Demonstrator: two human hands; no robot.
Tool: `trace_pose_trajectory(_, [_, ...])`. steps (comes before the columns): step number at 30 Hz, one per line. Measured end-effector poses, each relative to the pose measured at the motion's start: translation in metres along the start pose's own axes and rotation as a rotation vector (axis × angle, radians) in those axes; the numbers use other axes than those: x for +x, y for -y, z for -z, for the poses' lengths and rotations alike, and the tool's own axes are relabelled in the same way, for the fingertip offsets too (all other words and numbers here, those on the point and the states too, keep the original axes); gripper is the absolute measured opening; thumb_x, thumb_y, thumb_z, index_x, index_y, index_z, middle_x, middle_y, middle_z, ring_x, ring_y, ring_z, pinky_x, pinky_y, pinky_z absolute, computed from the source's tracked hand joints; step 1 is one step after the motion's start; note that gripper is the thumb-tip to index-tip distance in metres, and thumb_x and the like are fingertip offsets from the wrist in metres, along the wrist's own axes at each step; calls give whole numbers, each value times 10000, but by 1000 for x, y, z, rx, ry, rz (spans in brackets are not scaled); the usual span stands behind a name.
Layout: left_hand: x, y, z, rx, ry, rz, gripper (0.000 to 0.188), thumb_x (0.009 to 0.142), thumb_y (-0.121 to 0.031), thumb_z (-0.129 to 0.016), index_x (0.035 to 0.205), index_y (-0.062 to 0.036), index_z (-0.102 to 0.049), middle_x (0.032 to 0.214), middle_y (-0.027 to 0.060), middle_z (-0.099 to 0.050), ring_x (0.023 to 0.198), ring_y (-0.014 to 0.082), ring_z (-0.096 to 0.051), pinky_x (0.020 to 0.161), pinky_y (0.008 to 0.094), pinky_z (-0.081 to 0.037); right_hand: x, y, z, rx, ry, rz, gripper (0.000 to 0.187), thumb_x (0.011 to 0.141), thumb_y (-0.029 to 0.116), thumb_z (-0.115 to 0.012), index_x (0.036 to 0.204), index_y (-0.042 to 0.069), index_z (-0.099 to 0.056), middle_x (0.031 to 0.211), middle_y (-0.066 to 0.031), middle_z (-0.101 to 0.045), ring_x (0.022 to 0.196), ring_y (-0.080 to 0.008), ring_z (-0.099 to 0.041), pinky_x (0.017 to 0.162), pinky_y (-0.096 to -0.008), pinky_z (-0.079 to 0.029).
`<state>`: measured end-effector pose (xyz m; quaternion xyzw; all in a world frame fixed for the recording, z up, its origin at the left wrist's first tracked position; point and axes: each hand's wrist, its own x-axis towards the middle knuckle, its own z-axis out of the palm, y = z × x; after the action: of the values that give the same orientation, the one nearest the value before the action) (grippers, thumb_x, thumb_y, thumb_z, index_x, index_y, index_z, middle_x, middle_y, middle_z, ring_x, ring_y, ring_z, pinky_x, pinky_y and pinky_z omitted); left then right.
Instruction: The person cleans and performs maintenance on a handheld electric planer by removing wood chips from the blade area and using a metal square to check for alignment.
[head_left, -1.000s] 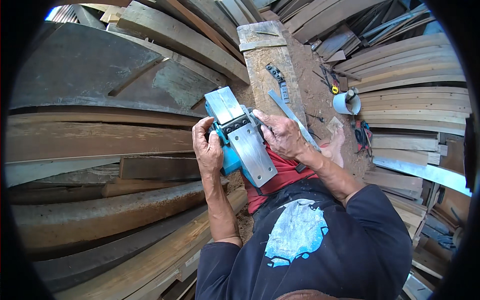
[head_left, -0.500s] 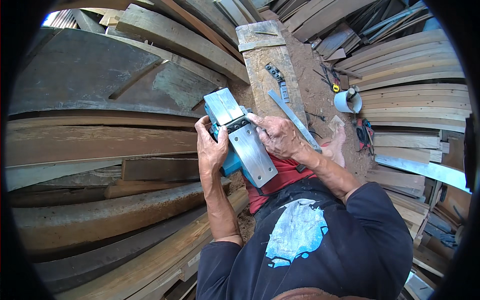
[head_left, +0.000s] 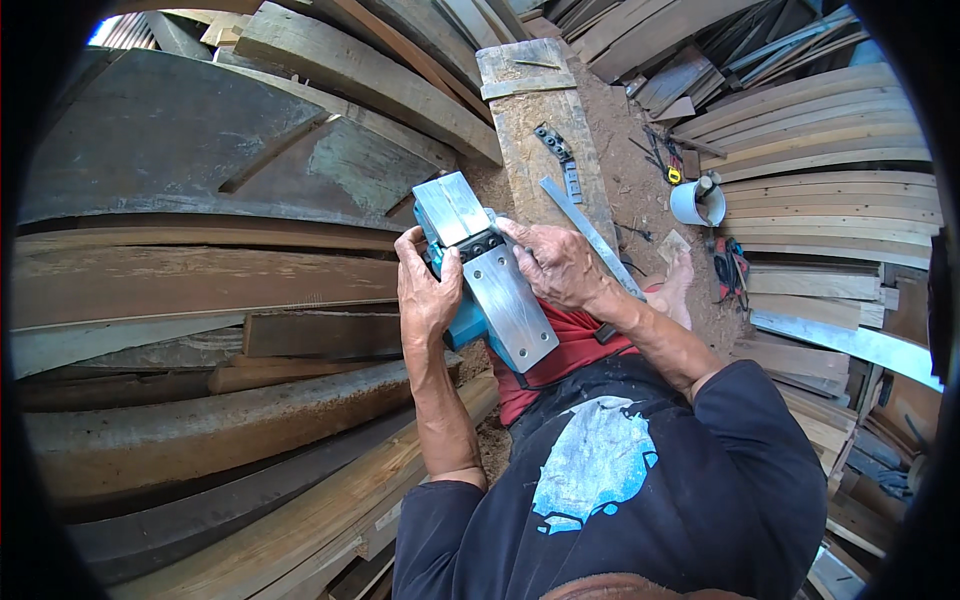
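A teal electric hand planer (head_left: 510, 312) rests on my lap with its two silver sole plates facing up. Between the plates lies the dark cutter drum (head_left: 480, 246) with its bolts showing. My left hand (head_left: 428, 290) grips the planer's left side, its thumb by the drum's end. At the drum's right end, my right hand (head_left: 562, 266) holds the edge with the index finger stretched onto it and the other fingers curled. Beyond them, on a worn wooden plank (head_left: 522, 150), lie a dark bolted blade holder (head_left: 549, 142) and a slotted grey metal piece (head_left: 571, 182).
A long metal straightedge (head_left: 590, 236) slants across the plank's right side. On the sawdust-covered ground stand a white bucket (head_left: 697, 204), a yellow tape measure (head_left: 673, 175) and red-handled tools (head_left: 731, 270). Stacked boards (head_left: 200, 285) fill the left; more planks (head_left: 820, 190) line the right.
The view has shifted slightly. Both hands keep their places on the planer, and its drum looks turned a little, with the bolts more exposed.
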<state>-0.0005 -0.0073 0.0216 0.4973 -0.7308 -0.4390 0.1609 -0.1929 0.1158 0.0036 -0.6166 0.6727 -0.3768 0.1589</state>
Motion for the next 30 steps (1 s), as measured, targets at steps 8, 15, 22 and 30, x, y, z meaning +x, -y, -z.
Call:
trace_pose_trajectory(8, [2, 2, -1, 8, 3, -3, 531, 1027, -243, -647, 1436, 15, -428, 1313, 226, -621, 1218, 326, -621, 1057, 456, -487, -1, -4, 3, -36, 53, -4, 554, 933, 96, -609, 1484, 80, -554, 918, -187, -719, 815, -374, -710, 724, -476, -579])
trace_pose_trajectory(15, [1, 4, -1, -25, 1, -8, 573, 1000, -271, -667, 1435, 5, -417, 1315, 305, -608, 1244, 436, -616, 1056, 518, -483, 0, -3, 4, 6, 40, -12, 477, 965, 97, -593, 1438, 35, -591, 1053, -217, -728, 932, -389, -725, 832, -458, -591])
trace_pose_trajectory(22, [2, 2, -1, -44, 6, -4, 561, 999, -251, -669, 1429, 10, -420, 1314, 305, -608, 1236, 435, -616, 1067, 510, -475, 0, -8, 1, -14, 47, 10, 486, 958, 110, -597, 1440, 46, -590, 966, -200, -735, 841, -386, -725, 751, -470, -592])
trace_pose_trajectory(30, [1, 4, -2, -33, 7, 5, 518, 1035, -241, -641, 1436, 11, -432, 1329, 221, -618, 1221, 314, -617, 1065, 449, -483, -2, -4, 1, 36, -48, 26, 469, 976, 107, -582, 1439, 28, -582, 1025, -221, -742, 882, -399, -728, 783, -473, -595])
